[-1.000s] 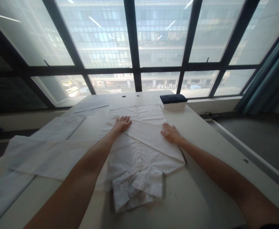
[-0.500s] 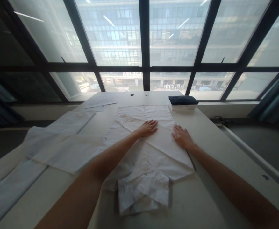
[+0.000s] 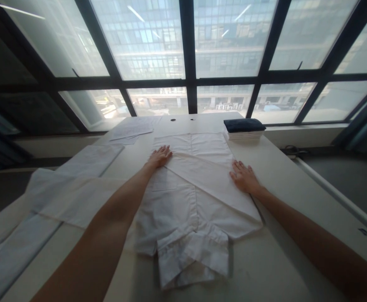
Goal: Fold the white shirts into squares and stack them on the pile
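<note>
A white shirt [image 3: 177,197] lies spread on the table in front of me, its collar [image 3: 193,256] toward me. One sleeve [image 3: 213,180] is folded diagonally across the body. The other sleeve [image 3: 76,195] stretches out to the left, partly hidden by my left forearm. My left hand [image 3: 161,157] rests flat on the shirt's left side, near the end of the folded sleeve, fingers extended. At the right edge of the shirt, my right hand [image 3: 244,176] lies flat with its fingers stretched out. Neither hand grips the cloth.
More white cloth [image 3: 23,247] lies along the table's left side, with paper sheets [image 3: 133,129] farther back. A stack of folded white cloth [image 3: 245,135] topped by a dark folded piece [image 3: 244,125] stands at the back right. Large windows [image 3: 224,46] rise behind the table [image 3: 277,176].
My left hand has slid left and away from me across the folded sleeve, from the shirt's middle to its left side. My right hand stays at the right edge. The view has shifted slightly.
</note>
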Demonstrator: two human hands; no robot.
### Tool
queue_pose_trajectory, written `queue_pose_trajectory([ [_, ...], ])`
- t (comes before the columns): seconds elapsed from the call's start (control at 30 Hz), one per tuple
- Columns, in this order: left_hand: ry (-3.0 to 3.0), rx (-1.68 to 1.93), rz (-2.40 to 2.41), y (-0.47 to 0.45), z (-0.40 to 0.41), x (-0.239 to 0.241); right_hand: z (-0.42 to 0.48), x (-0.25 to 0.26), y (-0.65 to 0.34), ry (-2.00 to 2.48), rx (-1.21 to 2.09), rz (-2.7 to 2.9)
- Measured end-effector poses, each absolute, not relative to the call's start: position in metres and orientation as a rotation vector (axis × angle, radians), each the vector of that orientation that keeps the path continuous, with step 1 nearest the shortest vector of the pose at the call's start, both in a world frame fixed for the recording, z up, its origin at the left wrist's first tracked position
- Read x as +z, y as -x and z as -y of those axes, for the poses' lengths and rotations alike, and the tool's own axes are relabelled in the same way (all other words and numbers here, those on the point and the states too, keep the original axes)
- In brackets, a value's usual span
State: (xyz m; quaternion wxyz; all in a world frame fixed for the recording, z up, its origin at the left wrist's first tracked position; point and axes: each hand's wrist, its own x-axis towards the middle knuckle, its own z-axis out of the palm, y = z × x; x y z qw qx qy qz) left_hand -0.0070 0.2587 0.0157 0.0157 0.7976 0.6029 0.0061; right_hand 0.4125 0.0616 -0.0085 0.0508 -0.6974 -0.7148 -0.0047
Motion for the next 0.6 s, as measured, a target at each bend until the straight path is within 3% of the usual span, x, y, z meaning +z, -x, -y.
queue_pose_trajectory([
  [0.27,-2.43,0.018,-1.916,0.004,-0.256,0.022,-0.063,-0.01,-0.413,2.15,-0.008,2.178],
  [0.4,-2.513,0.219,-1.958,-0.016,-0.231,0.032,-0.063,-0.012,-0.412,2.122,-0.045,2.194],
  [0.5,-2.673,0.338,-1.703,-0.044,-0.195,0.035,-0.063,-0.013,-0.413,2.115,-0.052,2.183],
  [0.6,-2.724,0.169,-1.42,-0.069,-0.157,0.03,-0.062,-0.012,-0.413,2.107,-0.037,2.18],
])
